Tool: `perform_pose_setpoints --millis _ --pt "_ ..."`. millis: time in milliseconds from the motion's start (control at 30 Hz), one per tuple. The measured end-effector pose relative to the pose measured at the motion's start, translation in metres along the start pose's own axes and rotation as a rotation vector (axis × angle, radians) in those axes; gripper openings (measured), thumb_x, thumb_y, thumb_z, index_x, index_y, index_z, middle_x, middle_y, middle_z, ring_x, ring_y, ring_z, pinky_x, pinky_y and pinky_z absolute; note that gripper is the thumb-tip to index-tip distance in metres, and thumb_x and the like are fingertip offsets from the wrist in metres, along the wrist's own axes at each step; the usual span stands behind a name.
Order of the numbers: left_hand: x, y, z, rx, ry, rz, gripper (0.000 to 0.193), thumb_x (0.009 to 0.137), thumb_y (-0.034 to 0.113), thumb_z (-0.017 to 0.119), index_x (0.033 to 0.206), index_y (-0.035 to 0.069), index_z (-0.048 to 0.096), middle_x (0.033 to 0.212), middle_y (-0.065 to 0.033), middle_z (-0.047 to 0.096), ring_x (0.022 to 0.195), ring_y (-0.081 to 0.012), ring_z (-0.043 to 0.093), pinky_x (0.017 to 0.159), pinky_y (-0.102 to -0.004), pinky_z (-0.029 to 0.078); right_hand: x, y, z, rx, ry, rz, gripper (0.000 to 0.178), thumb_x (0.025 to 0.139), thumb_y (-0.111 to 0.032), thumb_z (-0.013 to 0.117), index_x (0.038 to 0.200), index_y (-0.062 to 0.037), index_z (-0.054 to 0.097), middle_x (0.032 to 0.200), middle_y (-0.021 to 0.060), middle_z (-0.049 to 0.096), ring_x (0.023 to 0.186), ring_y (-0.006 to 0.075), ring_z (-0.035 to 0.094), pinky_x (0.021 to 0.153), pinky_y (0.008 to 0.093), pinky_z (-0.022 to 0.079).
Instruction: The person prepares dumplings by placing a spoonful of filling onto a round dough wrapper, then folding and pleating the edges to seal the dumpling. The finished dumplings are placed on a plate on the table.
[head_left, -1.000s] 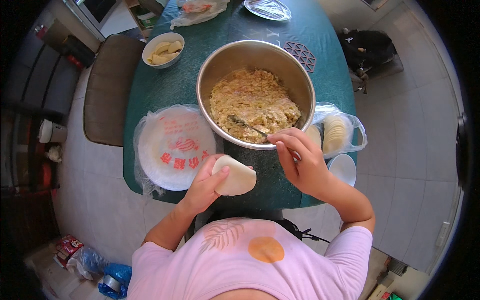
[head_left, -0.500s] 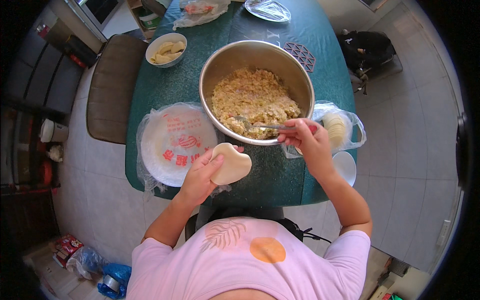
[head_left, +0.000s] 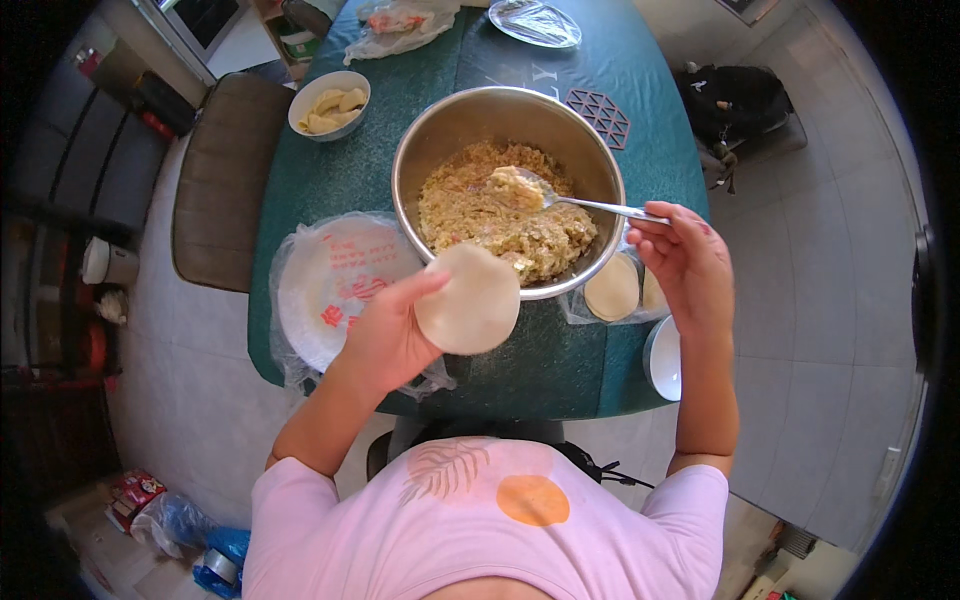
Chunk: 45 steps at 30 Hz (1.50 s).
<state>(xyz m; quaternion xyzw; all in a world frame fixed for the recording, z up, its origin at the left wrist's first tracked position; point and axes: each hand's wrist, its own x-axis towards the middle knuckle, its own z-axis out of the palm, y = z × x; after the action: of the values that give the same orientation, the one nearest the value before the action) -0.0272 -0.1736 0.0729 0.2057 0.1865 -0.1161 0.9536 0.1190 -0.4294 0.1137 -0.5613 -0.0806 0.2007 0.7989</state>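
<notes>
My left hand (head_left: 390, 330) holds a round, flat dumpling wrapper (head_left: 468, 300) by its left side, just in front of the big steel bowl (head_left: 402, 190). In my right hand (head_left: 692, 260) is the handle of a metal spoon (head_left: 610, 207). A lump of filling (head_left: 518, 187) sits on the spoon, lifted over the bowl. Below it, the pale minced filling (head_left: 480, 215) covers the bowl's bottom. More wrappers (head_left: 611, 288) lie in a clear plastic bag right of the bowl, partly hidden by my right hand. A white bowl (head_left: 664, 360) stands near my right forearm.
A plate covered with printed plastic (head_left: 300, 290) lies at the left. Behind it, a white bowl (head_left: 330, 125) holds several pale pieces. A lattice trivet (head_left: 600, 118), a film-covered dish (head_left: 536, 22) and a plastic bag (head_left: 400, 25) are farther back on the green table (head_left: 560, 375).
The spoon has come up out of the filling with a lump on it, and my right hand has moved right. The wrapper has turned to face up more flatly and shifted slightly right.
</notes>
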Motion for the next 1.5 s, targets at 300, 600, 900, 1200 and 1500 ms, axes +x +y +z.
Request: perform_pose_setpoints --millis 300,600,900,1200,1500 --pt "0.024 0.002 0.023 -0.17 0.024 0.046 0.041 0.097 0.014 0.038 0.134 -0.004 0.035 0.132 -0.0192 0.047 0.122 -0.0293 0.048 0.105 -0.0462 0.037 -0.037 -0.02 0.018 -0.164 -0.153 -0.176 0.028 0.099 -0.012 0.04 0.106 0.0074 0.059 0.097 0.0221 0.065 0.085 0.0244 0.067 0.073 0.0294 0.055" --pt "0.021 0.0 0.008 -0.323 -0.182 0.034 0.043 0.1 0.02 0.03 0.133 -0.006 0.034 0.132 -0.0222 0.046 0.125 -0.0318 0.045 0.108 -0.0481 0.032 -0.067 -0.008 0.038 -1.17 -0.691 -1.013 0.018 0.08 -0.002 0.064 0.097 0.0049 0.062 0.102 0.0185 0.063 0.091 0.0299 0.065 0.072 0.0333 0.055" --pt "0.017 -0.002 0.008 -0.318 -0.134 0.047 0.041 0.1 0.018 0.03 0.132 -0.006 0.034 0.132 -0.0198 0.045 0.124 -0.0294 0.045 0.108 -0.0452 0.033 -0.07 -0.005 0.035 -1.158 -0.695 -1.096 0.018 0.081 -0.005 0.065 0.097 0.004 0.061 0.101 0.0185 0.064 0.091 0.0303 0.065 0.07 0.0337 0.055" --pt "0.001 -0.004 -0.015 -0.309 -0.051 0.096 0.04 0.099 0.018 0.033 0.131 -0.006 0.037 0.132 -0.02 0.046 0.124 -0.0302 0.045 0.107 -0.0466 0.034 -0.05 0.001 0.032 -0.564 -0.228 -0.48 0.025 0.098 -0.011 0.042 0.107 0.0031 0.06 0.101 0.0157 0.064 0.086 0.0219 0.064 0.068 0.0277 0.05" --pt "-0.033 -0.011 -0.02 -0.049 0.255 0.088 0.039 0.095 0.012 0.043 0.13 -0.004 0.039 0.13 -0.0181 0.049 0.122 -0.0296 0.048 0.104 -0.0463 0.038 0.004 0.046 0.056 -0.922 -0.434 -0.584 0.012 0.088 -0.001 0.056 0.097 0.0027 0.061 0.088 0.0171 0.063 0.079 0.0322 0.063 0.067 0.0363 0.051"
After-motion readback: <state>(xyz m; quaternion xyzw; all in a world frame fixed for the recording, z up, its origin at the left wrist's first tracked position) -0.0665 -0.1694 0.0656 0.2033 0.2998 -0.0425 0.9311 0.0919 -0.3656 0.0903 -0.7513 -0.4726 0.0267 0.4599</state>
